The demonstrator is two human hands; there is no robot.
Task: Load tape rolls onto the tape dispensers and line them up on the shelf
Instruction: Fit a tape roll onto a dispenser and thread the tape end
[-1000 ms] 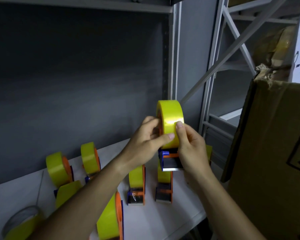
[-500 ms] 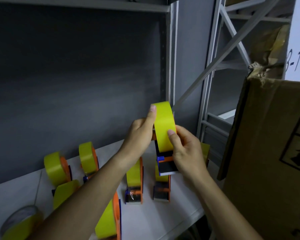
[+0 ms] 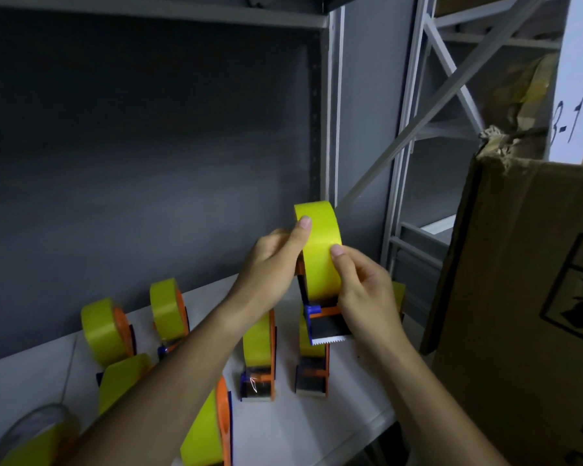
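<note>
Grey metal shelving with a dark back panel fills the view; a cardboard box [image 3: 532, 297] stands at the right. On the pale shelf [image 3: 317, 422] rest several loaded dispensers: two [image 3: 258, 361] [image 3: 312, 371] stand side by side at centre, blades toward the viewer, others [image 3: 106, 331] [image 3: 169, 312] sit further left, and one [image 3: 209, 432] lies nearest the front edge.

Held above the shelf, clear of it, is the dispenser [image 3: 320, 319] in work, carrying a yellow roll [image 3: 318, 250]. The roll stands on edge with its band facing the viewer; its axle appears to run roughly left to right. The dispenser's long axis runs down and toward the viewer, from the roll at top to the serrated blade [image 3: 329, 340] at bottom.

The left hand [image 3: 270, 274] closes on the roll's left flank, its thumb laid on the upper band. The right hand [image 3: 367, 297] wraps the dispenser's right side, its thumb pressed on the band's right edge. Both hands are in contact; neither is free.

Judgement: the roll looks seated or nearly so. Whether the tape end has been fed to the blade cannot be told. The setting-down spot probably lies below and just right of the two centre dispensers; the right hand is nearer it. Matching them calls for the blade pointing forward.
</note>
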